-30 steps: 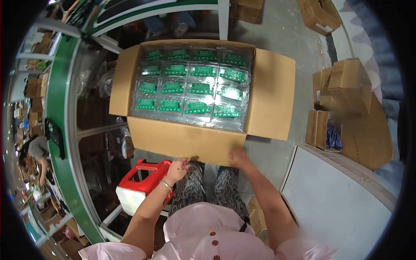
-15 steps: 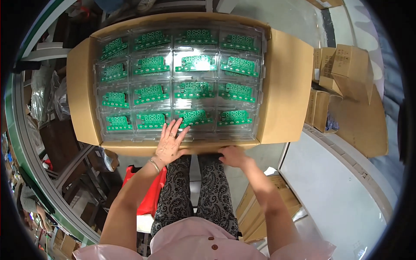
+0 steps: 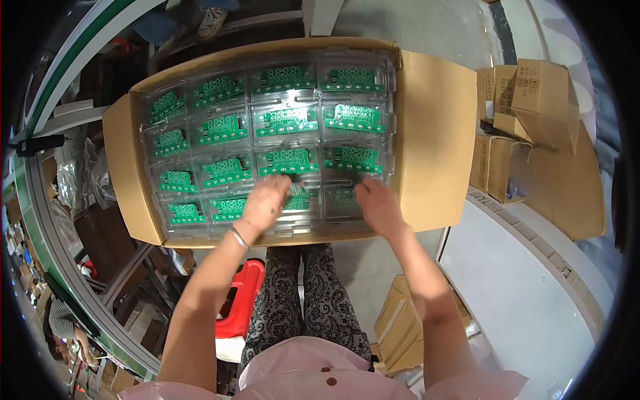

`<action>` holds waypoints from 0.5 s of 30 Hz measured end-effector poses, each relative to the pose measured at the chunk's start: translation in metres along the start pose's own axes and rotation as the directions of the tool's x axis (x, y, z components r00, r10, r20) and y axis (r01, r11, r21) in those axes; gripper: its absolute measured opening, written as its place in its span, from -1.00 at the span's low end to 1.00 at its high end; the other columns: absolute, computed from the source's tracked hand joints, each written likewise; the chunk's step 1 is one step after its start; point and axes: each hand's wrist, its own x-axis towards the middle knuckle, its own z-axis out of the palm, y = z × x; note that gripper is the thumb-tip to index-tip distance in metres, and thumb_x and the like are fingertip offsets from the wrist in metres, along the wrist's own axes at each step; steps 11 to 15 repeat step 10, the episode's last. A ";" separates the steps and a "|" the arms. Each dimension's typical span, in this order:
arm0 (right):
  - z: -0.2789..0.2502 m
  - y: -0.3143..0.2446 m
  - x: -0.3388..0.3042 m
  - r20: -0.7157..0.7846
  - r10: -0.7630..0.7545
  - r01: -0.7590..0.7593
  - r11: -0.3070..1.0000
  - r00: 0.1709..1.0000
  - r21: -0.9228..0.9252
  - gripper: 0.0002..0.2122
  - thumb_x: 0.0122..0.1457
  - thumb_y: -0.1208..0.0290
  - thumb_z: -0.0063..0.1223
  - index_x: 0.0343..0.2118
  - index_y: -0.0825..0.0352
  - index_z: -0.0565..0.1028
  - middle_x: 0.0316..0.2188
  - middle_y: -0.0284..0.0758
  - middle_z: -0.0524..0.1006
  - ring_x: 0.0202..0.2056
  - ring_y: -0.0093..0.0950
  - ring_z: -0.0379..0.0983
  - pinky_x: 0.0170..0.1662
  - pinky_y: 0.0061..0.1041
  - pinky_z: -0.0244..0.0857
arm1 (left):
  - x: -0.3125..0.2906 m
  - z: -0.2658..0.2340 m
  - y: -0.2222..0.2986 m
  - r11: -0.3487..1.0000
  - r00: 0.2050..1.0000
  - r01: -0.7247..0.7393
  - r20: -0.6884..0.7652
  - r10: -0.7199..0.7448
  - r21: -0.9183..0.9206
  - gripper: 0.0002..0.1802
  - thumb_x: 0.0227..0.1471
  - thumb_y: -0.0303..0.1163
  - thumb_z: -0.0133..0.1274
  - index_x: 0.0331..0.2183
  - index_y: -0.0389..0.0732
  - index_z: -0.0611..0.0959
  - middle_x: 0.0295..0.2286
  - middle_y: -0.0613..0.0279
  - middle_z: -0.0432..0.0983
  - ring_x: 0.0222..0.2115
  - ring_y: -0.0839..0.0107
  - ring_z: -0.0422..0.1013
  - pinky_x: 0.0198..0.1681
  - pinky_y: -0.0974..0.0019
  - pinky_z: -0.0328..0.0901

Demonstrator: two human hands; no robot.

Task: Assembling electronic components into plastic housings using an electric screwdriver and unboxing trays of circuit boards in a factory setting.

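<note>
A cardboard box (image 3: 437, 140) holds a clear plastic tray (image 3: 320, 143) with rows of green circuit boards in its compartments. Over the front row, my left hand (image 3: 267, 202) has its fingers curled in beside a circuit board (image 3: 297, 199); its fingertips are blurred, so what they pinch, if anything, stays unclear. My right hand (image 3: 380, 207) is bent closed at the front right compartment, beside a dim, blurred circuit board (image 3: 343, 198). Whether that hand grips a board or the tray is hidden.
Open cardboard boxes (image 3: 543, 100) stand to the right, above a white surface (image 3: 520, 287). A red plastic stool-like object (image 3: 247, 300) is by my legs on the left. A metal frame (image 3: 107, 293) runs along the left. Another person's shoe (image 3: 212, 21) shows beyond the box.
My left hand has gone from spread fingers at the front rim to curled fingers over the front row. My right hand has moved from the rim forward into the front right compartment.
</note>
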 end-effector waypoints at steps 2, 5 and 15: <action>-0.009 0.009 0.028 -0.101 -0.035 0.031 0.998 0.994 -0.047 -0.82 -0.17 0.54 -0.06 -0.41 0.31 0.35 -0.36 -0.26 0.34 -0.18 -0.33 0.24 -0.19 -0.39 0.19 | 0.028 -0.017 -0.006 0.998 0.998 0.015 -0.061 -0.011 0.057 -0.80 -0.29 -0.59 -0.07 -0.45 -0.26 0.38 -0.42 0.06 0.34 -0.34 0.12 0.30 -0.29 0.15 0.23; 0.005 0.027 0.056 -0.241 -0.125 0.079 0.979 0.963 -0.190 -0.81 -0.14 0.56 -0.10 -0.37 0.31 0.35 -0.35 -0.27 0.34 -0.20 -0.35 0.26 -0.18 -0.40 0.18 | 0.053 -0.005 -0.006 0.995 1.000 0.003 0.006 -0.004 0.095 -0.68 -0.30 -0.56 -0.01 -0.34 -0.26 0.39 -0.35 0.06 0.34 -0.29 0.13 0.27 -0.25 0.16 0.22; 0.006 0.016 0.062 0.023 0.105 -0.103 0.990 0.994 -0.095 -0.58 -0.08 0.50 -0.08 -0.07 0.28 0.22 -0.20 -0.23 0.30 -0.10 -0.35 0.21 -0.03 -0.34 0.08 | 0.055 -0.007 0.014 0.940 0.934 0.279 0.173 -0.314 0.196 -0.39 -0.32 -0.40 0.13 -0.12 -0.18 0.30 -0.10 -0.01 0.20 -0.12 0.14 0.21 -0.03 0.16 0.12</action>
